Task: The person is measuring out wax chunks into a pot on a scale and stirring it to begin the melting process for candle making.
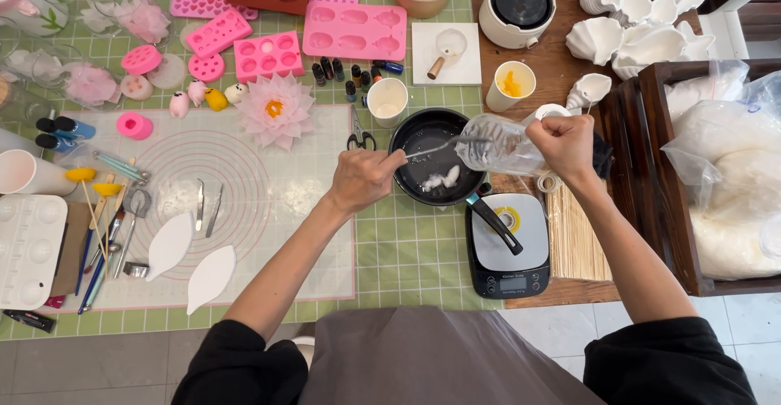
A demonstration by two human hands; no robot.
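Observation:
My left hand grips a metal spoon whose bowl reaches into the mouth of a clear plastic bag. My right hand is closed on that bag and holds it tilted above a small black pan. A few white flakes lie in the pan's bottom. The pan's black handle points toward me, over a small digital kitchen scale.
Pink silicone moulds, a pink wax flower, scissors, small bottles and cups lie beyond the pan. A translucent mat with tools and white leaf shapes is at left. White shell dishes and a wooden crate with bagged flakes are at right.

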